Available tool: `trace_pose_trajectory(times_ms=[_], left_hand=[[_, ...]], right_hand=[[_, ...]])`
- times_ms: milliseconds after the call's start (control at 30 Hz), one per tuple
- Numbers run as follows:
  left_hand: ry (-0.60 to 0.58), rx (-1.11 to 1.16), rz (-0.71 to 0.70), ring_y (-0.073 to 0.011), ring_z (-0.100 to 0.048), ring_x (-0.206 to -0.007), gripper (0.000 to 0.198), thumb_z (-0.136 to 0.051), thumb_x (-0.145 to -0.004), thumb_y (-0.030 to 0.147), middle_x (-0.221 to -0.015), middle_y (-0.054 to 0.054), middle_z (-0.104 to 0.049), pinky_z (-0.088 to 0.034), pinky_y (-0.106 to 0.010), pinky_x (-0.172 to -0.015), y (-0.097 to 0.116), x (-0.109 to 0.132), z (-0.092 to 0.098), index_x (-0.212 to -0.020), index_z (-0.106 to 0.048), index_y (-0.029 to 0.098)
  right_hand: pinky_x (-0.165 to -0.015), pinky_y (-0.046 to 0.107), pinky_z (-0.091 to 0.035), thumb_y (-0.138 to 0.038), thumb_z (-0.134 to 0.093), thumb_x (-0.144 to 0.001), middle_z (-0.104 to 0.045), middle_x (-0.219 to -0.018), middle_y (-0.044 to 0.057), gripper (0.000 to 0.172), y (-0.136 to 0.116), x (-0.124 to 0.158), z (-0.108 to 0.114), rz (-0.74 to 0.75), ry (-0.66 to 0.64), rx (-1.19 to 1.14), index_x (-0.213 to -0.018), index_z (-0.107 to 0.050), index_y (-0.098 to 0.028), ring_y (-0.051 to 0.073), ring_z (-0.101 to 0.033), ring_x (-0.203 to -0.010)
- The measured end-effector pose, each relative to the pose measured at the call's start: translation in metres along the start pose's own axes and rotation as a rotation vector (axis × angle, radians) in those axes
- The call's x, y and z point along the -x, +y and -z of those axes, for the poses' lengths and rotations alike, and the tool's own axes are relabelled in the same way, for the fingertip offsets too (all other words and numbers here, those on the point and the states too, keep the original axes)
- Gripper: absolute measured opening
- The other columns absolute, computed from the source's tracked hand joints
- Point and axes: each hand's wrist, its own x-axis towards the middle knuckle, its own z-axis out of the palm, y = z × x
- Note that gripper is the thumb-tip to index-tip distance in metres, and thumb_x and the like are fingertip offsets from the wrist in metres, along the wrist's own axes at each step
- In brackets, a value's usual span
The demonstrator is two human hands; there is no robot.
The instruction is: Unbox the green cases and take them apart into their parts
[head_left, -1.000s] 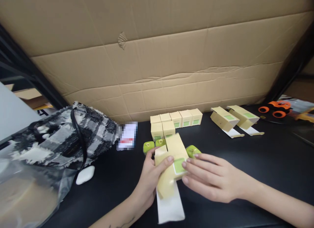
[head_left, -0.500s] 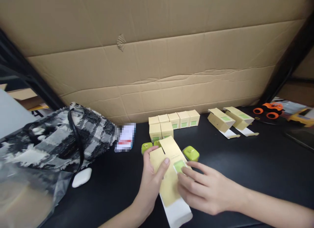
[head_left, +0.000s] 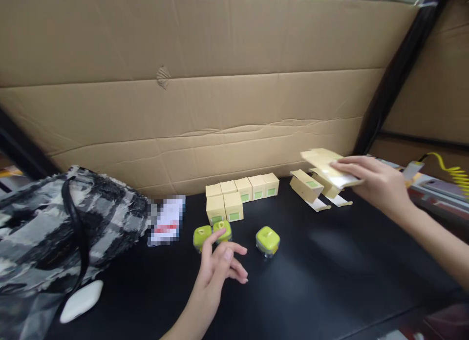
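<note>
My right hand [head_left: 379,181] grips a pale yellow carton [head_left: 326,163], partly flattened and slightly blurred, above two open cartons lying on the table. One is the left open carton [head_left: 307,184]; the other open carton [head_left: 328,183] is partly hidden beneath the held one. Both have white flaps spread toward me. Over the table, my left hand [head_left: 220,266] is empty with its fingers apart. Just beyond it sit two small green-lidded containers, the left container [head_left: 202,236] and the right container [head_left: 223,228]. A third green-lidded container [head_left: 268,240] stands apart to the right.
Several closed yellow boxes [head_left: 234,203] stand in rows near the cardboard wall [head_left: 220,105]. At left are a black-and-grey frayed bag [head_left: 40,232], a white case [head_left: 81,301] and a blurred-out paper item [head_left: 168,220]. A coiled yellow cord [head_left: 454,171] hangs at far right.
The carton has left my left hand and moved right and away in my right hand, over the open cartons. My left hand has let go and spread. The view has turned rightward.
</note>
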Motion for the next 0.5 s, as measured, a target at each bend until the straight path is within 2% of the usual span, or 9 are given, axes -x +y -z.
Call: trace_pose_trajectory(times_ms=[133,200,300,367,433,500], left_hand=[[-0.026,-0.032,-0.004,-0.0132,-0.062,-0.054,0.040,-0.063,-0.083,0.044,-0.083,-0.003,-0.067,-0.054,-0.029,-0.052,-0.003,-0.001,0.003,-0.111,-0.048,0.020],[-0.049,-0.057,-0.009,-0.0122,-0.061,-0.054,0.037,-0.063,-0.083,0.045,-0.083,-0.003,-0.066,-0.053,-0.028,-0.053,-0.005,-0.001,0.004,-0.107,-0.052,0.020],[-0.076,-0.087,0.000,-0.0110,-0.059,-0.054,0.035,-0.061,-0.083,0.046,-0.083,-0.002,-0.063,-0.052,-0.027,-0.054,-0.009,-0.001,0.005,-0.105,-0.054,0.021],[-0.099,-0.102,0.005,-0.0108,-0.059,-0.055,0.034,-0.060,-0.084,0.047,-0.083,-0.001,-0.062,-0.051,-0.027,-0.055,-0.011,-0.001,0.006,-0.106,-0.053,0.021],[-0.137,-0.131,-0.002,-0.0107,-0.058,-0.056,0.033,-0.058,-0.086,0.048,-0.085,-0.001,-0.060,-0.050,-0.027,-0.055,-0.013,-0.002,0.009,-0.106,-0.052,0.022],[-0.181,-0.184,-0.015,-0.0107,-0.058,-0.058,0.032,-0.056,-0.087,0.047,-0.087,-0.001,-0.058,-0.050,-0.027,-0.057,-0.015,-0.003,0.012,-0.106,-0.052,0.022]], right_hand=[[-0.064,0.036,-0.051,-0.014,-0.049,-0.090,-0.068,-0.096,0.018,0.023,0.059,0.027,-0.018,-0.148,-0.034,0.035,-0.103,-0.067,-0.011,0.025,-0.066,-0.080],[-0.072,0.034,-0.053,-0.016,-0.050,-0.091,-0.068,-0.099,0.015,0.021,0.075,0.038,-0.031,-0.138,-0.086,-0.012,-0.105,-0.065,-0.012,0.022,-0.065,-0.085],[-0.086,0.038,-0.051,-0.023,-0.053,-0.094,-0.065,-0.109,0.008,0.018,0.086,0.043,-0.055,-0.068,-0.202,-0.097,-0.108,-0.062,-0.019,0.019,-0.062,-0.100],[-0.092,0.043,-0.048,-0.027,-0.052,-0.095,-0.063,-0.115,0.006,0.020,0.087,0.043,-0.069,-0.021,-0.271,-0.136,-0.112,-0.061,-0.020,0.020,-0.060,-0.107],[-0.096,0.046,-0.045,-0.021,-0.049,-0.095,-0.064,-0.118,0.008,0.024,0.086,0.043,-0.077,0.005,-0.311,-0.156,-0.116,-0.061,-0.020,0.022,-0.059,-0.111],[-0.098,0.045,-0.042,-0.006,-0.044,-0.090,-0.064,-0.120,0.010,0.037,0.084,0.043,-0.077,0.013,-0.328,-0.168,-0.120,-0.060,-0.020,0.022,-0.058,-0.113]])
